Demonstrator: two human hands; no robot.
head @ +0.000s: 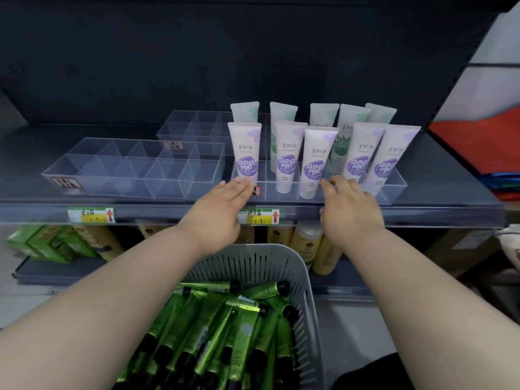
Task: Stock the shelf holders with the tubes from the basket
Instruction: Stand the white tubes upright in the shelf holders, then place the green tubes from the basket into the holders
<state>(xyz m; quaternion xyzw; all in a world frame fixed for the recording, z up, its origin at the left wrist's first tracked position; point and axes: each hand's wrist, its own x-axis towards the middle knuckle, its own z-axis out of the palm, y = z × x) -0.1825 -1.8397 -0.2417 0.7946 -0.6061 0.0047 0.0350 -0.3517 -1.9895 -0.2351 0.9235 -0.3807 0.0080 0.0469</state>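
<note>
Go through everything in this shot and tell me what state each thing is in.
Left hand: open, empty, at the shelf edge.
Right hand: open, empty, by the filled holder.
Basket: full of green tubes lying down.
Near clear holder: empty.
Far clear holder: empty.
Purple tubes: standing, caps down.

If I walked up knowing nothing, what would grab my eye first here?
Probably the grey basket at the bottom, heaped with shiny green tubes. Above it, the left hand and right hand reach, open, to a clear holder of upright purple-labelled tubes on the shelf. To the left sit clear divided holders with nothing in them.
</note>
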